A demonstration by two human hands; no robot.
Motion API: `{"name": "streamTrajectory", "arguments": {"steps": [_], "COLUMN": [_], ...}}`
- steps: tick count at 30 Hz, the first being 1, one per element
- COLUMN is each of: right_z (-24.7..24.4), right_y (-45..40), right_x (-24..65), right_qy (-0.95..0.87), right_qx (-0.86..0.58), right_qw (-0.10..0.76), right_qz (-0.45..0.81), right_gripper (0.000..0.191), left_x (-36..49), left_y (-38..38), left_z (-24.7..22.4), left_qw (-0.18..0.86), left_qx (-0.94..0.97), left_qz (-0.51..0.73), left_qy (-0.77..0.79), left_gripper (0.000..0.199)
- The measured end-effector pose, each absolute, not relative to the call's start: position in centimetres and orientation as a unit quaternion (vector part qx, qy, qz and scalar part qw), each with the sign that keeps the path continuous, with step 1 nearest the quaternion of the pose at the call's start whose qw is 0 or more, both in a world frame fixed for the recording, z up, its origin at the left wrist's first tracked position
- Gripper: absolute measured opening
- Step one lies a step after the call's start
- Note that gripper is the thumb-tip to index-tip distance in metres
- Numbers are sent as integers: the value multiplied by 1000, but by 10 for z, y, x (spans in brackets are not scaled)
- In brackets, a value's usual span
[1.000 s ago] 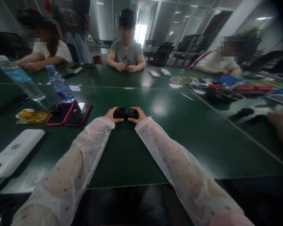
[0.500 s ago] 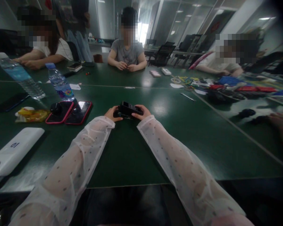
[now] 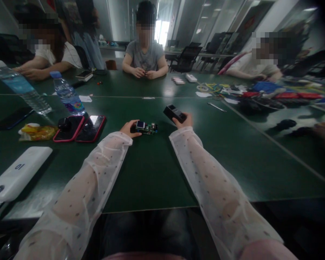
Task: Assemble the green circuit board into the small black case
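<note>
Between the fingers and thumb of my left hand (image 3: 130, 129) is the left end of a green circuit board (image 3: 148, 129). A small dark screen in a white frame sits on the board's left part, and small components stand at its right end. Further right, my right hand (image 3: 184, 120) grips a black plastic cover (image 3: 174, 113), tilted and a little above the table. A window-like recess shows on the cover's upper face. The board's underside is hidden.
Left of my hands lie two red-edged phones (image 3: 90, 129), a yellow packet (image 3: 38, 133) and a white power bank (image 3: 20, 173). Two water bottles (image 3: 67, 94) stand behind them. Tangled cables (image 3: 219, 90) and a pen (image 3: 216, 107) lie at the right. Several people are around the green table (image 3: 151, 173).
My right hand has lifted the black cover off the circuit board and moved it right and slightly up. The board is now exposed in my left hand, which stays nearly in place.
</note>
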State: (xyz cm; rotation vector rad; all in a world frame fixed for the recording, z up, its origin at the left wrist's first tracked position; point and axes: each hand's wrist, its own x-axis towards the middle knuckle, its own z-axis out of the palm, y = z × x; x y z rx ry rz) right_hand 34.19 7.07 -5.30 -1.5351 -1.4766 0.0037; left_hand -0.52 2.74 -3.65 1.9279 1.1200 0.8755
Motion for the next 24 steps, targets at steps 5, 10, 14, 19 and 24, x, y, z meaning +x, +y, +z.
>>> {"name": "streamTrajectory", "arguments": {"steps": [5,10,14,19,24], "right_z": [-51,-43,-38,-32,-39], "right_y": [66,64,61,55,55], "right_x": [333,324,324,322,325], "right_qy": [-583,-509,-490,-524,-579], "right_qx": [-692,-709,-706,-700,-679], "right_qw": [425,486,509,484,451], "right_qz": [23,-41,-48,-31,-22], "right_gripper": [59,60,59,55,62], "left_x": [-2,-3,-4,-3,-3], "left_y": [28,28,26,25,24], "left_z": [-38,-37,-34,-33,-30], "left_qw": [358,359,362,360,364], "left_qx": [745,745,744,747,743], "left_qz": [352,348,339,334,325], "left_qy": [440,442,448,448,458], "left_gripper": [81,82,82,83,82]}}
